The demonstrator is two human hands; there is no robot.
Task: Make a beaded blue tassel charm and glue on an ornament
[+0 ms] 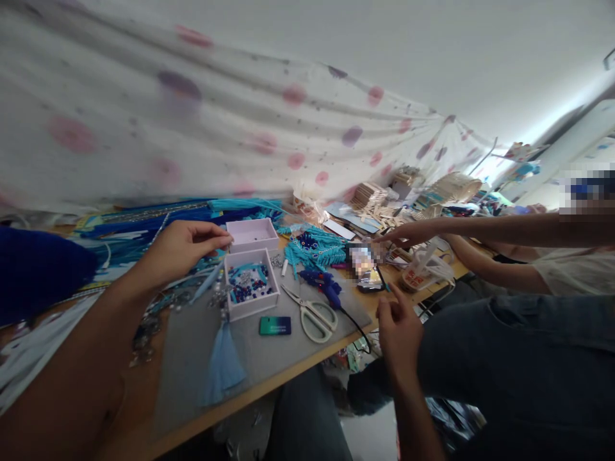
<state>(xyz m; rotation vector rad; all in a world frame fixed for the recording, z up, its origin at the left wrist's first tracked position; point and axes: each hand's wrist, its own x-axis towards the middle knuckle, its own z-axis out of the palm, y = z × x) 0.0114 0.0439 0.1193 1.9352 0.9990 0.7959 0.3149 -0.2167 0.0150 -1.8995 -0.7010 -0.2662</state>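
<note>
Pink-dotted white curtain behind cluttered wooden table, pale ceiling

White bead box, open, lies flat on the desk near my left hand; blue beads and turquoise cord fill it.

Left hand pinched, seemingly empty; right hand loosely curled.
</note>
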